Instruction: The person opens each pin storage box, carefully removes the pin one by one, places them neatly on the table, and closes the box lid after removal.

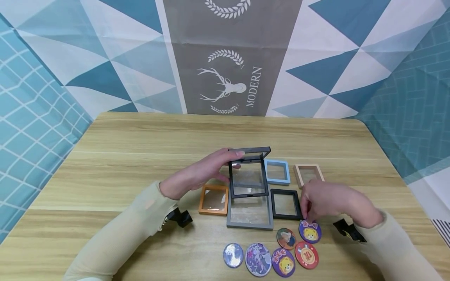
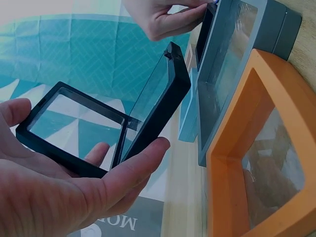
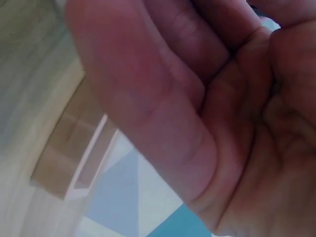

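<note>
My left hand (image 1: 202, 168) grips a black hinged display frame (image 1: 248, 195), also in the left wrist view (image 2: 69, 165). Its two halves stand apart, each with a clear film window. At the right, the fingers of my right hand (image 1: 330, 201) pinch the top edge of a purple round badge (image 1: 311, 234) with a yellow bear on it. The right wrist view shows the curled fingers and palm of that hand (image 3: 163, 113) close up; the badge is hidden there.
Around the black frame lie an orange frame (image 1: 213, 212), a grey frame (image 1: 250, 226), a blue frame (image 1: 277, 182), a smaller black frame (image 1: 286, 217) and a beige frame (image 1: 299, 177). Several badges lie in front, including a red one (image 1: 307, 255) and a second bear badge (image 1: 283, 263).
</note>
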The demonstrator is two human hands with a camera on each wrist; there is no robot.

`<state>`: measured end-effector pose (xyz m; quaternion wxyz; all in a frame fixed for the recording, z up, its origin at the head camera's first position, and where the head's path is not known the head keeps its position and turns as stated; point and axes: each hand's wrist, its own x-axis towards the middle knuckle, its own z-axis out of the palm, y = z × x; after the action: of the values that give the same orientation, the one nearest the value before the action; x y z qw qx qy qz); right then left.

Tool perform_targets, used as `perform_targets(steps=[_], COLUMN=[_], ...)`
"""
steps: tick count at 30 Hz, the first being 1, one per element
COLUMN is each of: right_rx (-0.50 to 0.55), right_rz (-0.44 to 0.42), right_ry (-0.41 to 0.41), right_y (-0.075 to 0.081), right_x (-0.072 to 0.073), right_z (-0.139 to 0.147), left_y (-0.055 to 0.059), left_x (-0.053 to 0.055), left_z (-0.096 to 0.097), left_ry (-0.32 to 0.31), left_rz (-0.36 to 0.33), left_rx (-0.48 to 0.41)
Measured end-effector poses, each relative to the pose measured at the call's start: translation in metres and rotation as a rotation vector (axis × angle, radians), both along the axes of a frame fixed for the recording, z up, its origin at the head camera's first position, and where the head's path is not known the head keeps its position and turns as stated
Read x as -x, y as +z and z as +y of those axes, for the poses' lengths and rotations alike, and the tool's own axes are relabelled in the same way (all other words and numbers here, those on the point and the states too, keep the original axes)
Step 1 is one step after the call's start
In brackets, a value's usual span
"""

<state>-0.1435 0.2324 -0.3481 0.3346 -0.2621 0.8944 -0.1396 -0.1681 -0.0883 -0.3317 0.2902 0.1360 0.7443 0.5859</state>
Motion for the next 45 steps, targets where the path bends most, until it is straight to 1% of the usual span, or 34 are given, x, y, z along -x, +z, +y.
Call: perform_targets(steps=[4,8,10,12,14,16,17,20,21,23,27,29,32,36,40,45], right_rx=[0.009,0.065,0.108,0.154,0.215,0.28,0.319,0.436,0.472,0.548,0.669,0.712,0.765,0.798,0.818,0.855], right_rz=[0.033,0.114,0.177,0.246,0.312,0.358,0.366,0.333,0.305,0.223,0.036,-0.029,-0.1,-0.151,-0.144,-0.116], right_ry=[-0.008,-0.01,-0.021,-0.06,-0.122,-0.198,-0.235,-0.333,-0.355,-0.39,-0.423,-0.433,-0.442,-0.451,-0.445,-0.449], right_y=[0.001,0.005,0.007,0.01,0.012,0.013,0.013,0.012,0.011,0.01,0.006,0.005,0.005,0.004,0.002,0.001], right_x=[0.001,0.007,0.009,0.011,0.01,0.009,0.008,0.004,0.004,0.002,0.0,-0.001,-0.003,-0.004,-0.004,-0.004], right_z=[0.003,0.007,0.007,0.006,0.003,-0.001,-0.003,-0.01,-0.012,-0.017,-0.024,-0.026,-0.028,-0.03,-0.031,-0.029], left_y=[-0.001,-0.001,-0.002,-0.003,-0.004,-0.005,-0.005,-0.005,-0.005,-0.005,-0.006,-0.006,-0.008,-0.01,-0.01,-0.011], left_x=[0.0,-0.001,-0.001,-0.002,-0.002,-0.002,-0.002,-0.003,-0.003,-0.004,-0.006,-0.006,-0.006,-0.006,-0.007,-0.003], left_z=[0.0,-0.001,-0.001,-0.001,-0.002,-0.002,-0.001,0.0,0.001,0.002,0.005,0.005,0.007,0.009,0.009,0.007], left_ry=[-0.007,-0.01,-0.011,-0.011,-0.021,-0.034,-0.042,-0.063,-0.066,-0.072,-0.081,-0.091,-0.112,-0.136,-0.149,-0.11], left_rz=[0.011,0.013,0.007,-0.003,0.0,0.006,0.013,0.051,0.059,0.086,0.125,0.138,0.101,0.076,0.073,0.051], left_rx=[0.012,-0.002,-0.019,-0.038,-0.054,-0.069,-0.07,-0.057,-0.051,-0.023,0.015,0.011,-0.049,-0.107,-0.12,-0.086])
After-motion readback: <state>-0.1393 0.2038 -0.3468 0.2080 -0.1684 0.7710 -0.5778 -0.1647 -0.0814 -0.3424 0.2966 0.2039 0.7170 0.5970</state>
